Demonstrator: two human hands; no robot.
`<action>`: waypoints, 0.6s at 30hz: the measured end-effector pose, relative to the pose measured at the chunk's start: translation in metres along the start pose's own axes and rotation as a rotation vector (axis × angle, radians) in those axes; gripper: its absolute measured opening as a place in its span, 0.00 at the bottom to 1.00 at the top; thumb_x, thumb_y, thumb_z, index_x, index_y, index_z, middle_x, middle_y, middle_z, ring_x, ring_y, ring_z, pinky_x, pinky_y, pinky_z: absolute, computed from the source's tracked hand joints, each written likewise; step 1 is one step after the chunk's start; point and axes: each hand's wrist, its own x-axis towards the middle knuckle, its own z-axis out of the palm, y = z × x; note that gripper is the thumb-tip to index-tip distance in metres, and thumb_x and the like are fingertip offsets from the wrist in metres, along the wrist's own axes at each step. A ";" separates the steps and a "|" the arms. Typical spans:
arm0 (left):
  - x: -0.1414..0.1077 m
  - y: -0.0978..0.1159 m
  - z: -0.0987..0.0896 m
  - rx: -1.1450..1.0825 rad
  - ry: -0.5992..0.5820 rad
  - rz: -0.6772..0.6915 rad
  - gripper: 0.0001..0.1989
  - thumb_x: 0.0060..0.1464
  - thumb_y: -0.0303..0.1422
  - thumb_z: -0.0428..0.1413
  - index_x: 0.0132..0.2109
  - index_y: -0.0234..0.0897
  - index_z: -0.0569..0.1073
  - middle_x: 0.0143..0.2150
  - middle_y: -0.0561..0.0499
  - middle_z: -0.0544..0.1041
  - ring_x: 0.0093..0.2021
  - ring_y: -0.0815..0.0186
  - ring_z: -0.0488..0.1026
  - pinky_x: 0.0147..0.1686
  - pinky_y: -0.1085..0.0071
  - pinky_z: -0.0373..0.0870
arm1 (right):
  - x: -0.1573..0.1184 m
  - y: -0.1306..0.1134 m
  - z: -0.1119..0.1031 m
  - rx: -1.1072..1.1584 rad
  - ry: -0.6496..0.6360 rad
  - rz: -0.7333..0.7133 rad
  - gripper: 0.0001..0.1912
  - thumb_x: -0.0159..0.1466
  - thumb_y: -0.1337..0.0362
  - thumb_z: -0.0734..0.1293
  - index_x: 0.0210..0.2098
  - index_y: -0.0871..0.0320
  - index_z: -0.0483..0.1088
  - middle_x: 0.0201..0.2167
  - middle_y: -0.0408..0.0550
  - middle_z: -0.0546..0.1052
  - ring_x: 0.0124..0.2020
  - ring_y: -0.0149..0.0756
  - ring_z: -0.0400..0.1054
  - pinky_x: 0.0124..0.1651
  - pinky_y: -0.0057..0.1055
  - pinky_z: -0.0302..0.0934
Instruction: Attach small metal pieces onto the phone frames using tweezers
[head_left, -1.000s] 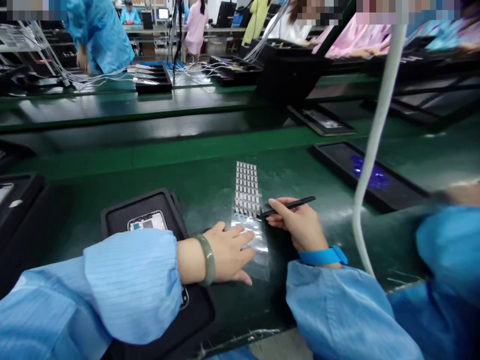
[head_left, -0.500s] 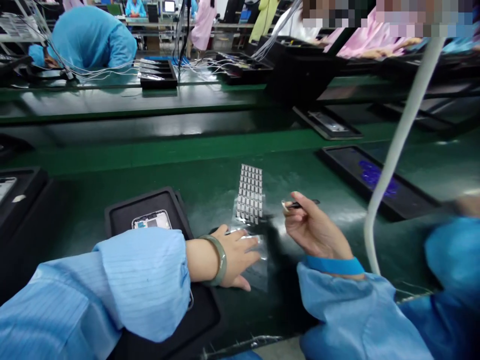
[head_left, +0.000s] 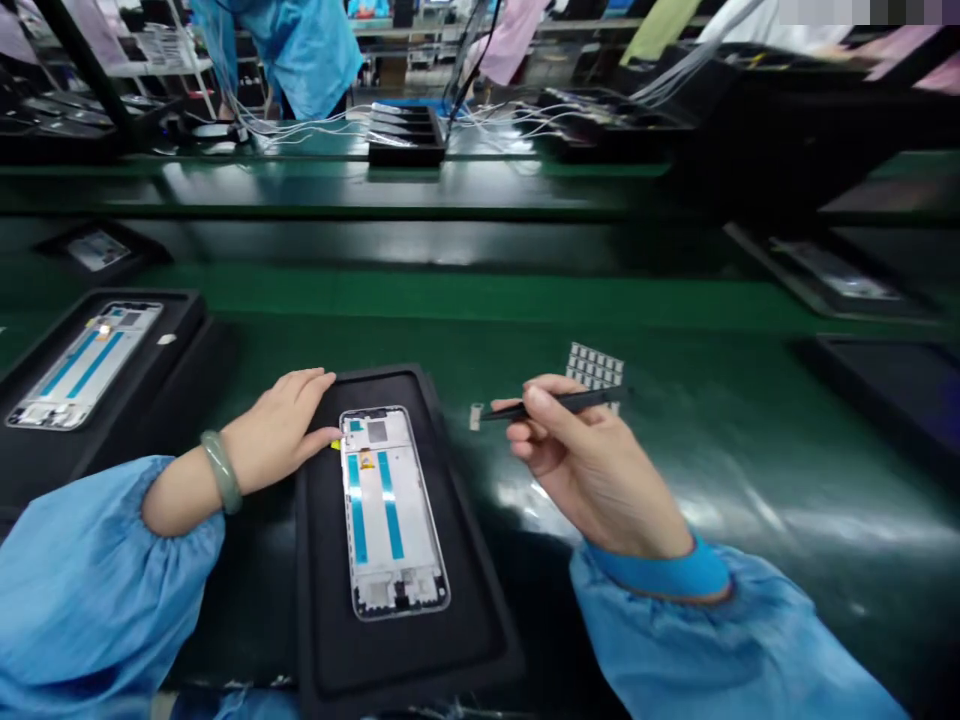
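Observation:
A phone frame [head_left: 409, 515] with two blue strips lies in a black tray [head_left: 472, 590]. At the tray's upper left edge is my left hand [head_left: 270, 430], fingers extended, its thumb touching the frame's upper left side beside a small yellow tab [head_left: 336, 445]. My right hand [head_left: 585, 450] is closed around black tweezers [head_left: 574, 401], whose tips point left and hold a small pale piece [head_left: 475, 416] just right of the tray. Partly hidden behind my right hand is a sheet of small grey pieces [head_left: 595, 366].
To the left, another phone frame [head_left: 86, 365] rests in a black tray [head_left: 191, 305]. Further trays stand at the right [head_left: 885, 350] and far right back. Behind the green bench, cables and a black rack [head_left: 407, 150] lie near a person in blue [head_left: 307, 55].
The view has swung left. My left hand has gone from the sheet to the tray, uncovering the phone frame. My right hand has moved left, and the tweezers now hold the small piece out.

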 end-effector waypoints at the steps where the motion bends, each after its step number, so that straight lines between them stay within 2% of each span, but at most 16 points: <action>1: -0.002 -0.004 0.005 -0.043 0.026 0.030 0.25 0.61 0.39 0.48 0.58 0.24 0.58 0.58 0.33 0.63 0.60 0.52 0.60 0.57 0.54 0.61 | 0.002 0.004 0.009 -0.025 -0.032 0.003 0.17 0.47 0.58 0.76 0.30 0.56 0.67 0.26 0.41 0.77 0.21 0.25 0.71 0.23 0.17 0.67; 4: -0.005 -0.006 0.014 -0.102 0.108 0.102 0.21 0.61 0.36 0.46 0.56 0.26 0.60 0.58 0.34 0.62 0.61 0.54 0.58 0.58 0.54 0.59 | 0.009 0.018 0.034 -0.076 -0.076 0.002 0.18 0.47 0.59 0.76 0.32 0.58 0.67 0.26 0.43 0.78 0.21 0.27 0.72 0.23 0.19 0.67; 7: -0.005 -0.004 0.016 -0.133 0.124 0.126 0.19 0.61 0.34 0.46 0.56 0.28 0.60 0.58 0.35 0.62 0.60 0.54 0.58 0.58 0.53 0.60 | 0.017 0.034 0.050 -0.120 -0.067 -0.039 0.19 0.47 0.59 0.76 0.33 0.59 0.67 0.24 0.42 0.77 0.21 0.28 0.72 0.23 0.20 0.68; 12: -0.006 -0.001 0.015 -0.205 0.163 0.209 0.12 0.62 0.34 0.47 0.49 0.34 0.66 0.58 0.41 0.65 0.62 0.57 0.56 0.62 0.50 0.48 | 0.023 0.054 0.058 -0.224 -0.023 -0.122 0.17 0.50 0.58 0.75 0.31 0.60 0.68 0.25 0.43 0.77 0.19 0.29 0.72 0.22 0.22 0.69; 16: -0.007 0.000 0.022 -0.319 0.151 0.247 0.09 0.61 0.37 0.49 0.44 0.37 0.68 0.51 0.47 0.72 0.58 0.62 0.64 0.64 0.51 0.38 | 0.019 0.056 0.061 -0.376 -0.001 -0.191 0.15 0.52 0.56 0.73 0.29 0.59 0.68 0.20 0.43 0.76 0.19 0.32 0.72 0.23 0.26 0.70; 18: -0.008 0.000 0.026 -0.371 0.150 0.225 0.09 0.60 0.38 0.52 0.44 0.38 0.69 0.50 0.48 0.73 0.57 0.62 0.64 0.63 0.50 0.37 | 0.017 0.054 0.063 -0.462 -0.018 -0.191 0.13 0.53 0.56 0.73 0.28 0.59 0.69 0.16 0.42 0.75 0.18 0.33 0.72 0.23 0.26 0.70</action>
